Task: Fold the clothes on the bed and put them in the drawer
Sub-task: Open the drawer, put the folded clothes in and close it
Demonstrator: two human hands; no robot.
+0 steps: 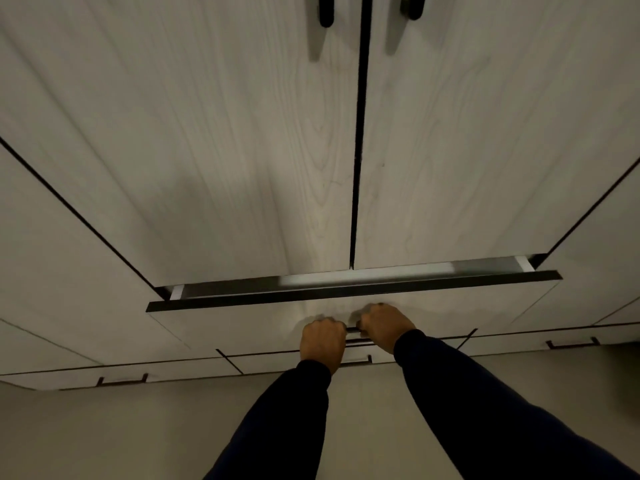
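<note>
Left grip [322, 341]: I see my fingers curled round the drawer handle [352, 330].
Right grip [382, 325]: likewise wrapped on that handle, just beside the left.
Drawer [242, 320]: open a narrow gap under the wardrobe doors [242, 150].
Clothes: not in my view.

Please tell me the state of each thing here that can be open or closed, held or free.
Drawer: slightly open, a narrow gap shows.
Drawer handle: held by both hands.
Left hand: grip closed round the handle.
Right hand: grip closed round the handle.
Wardrobe doors: closed.
Lower drawers: closed, handles free.
</note>
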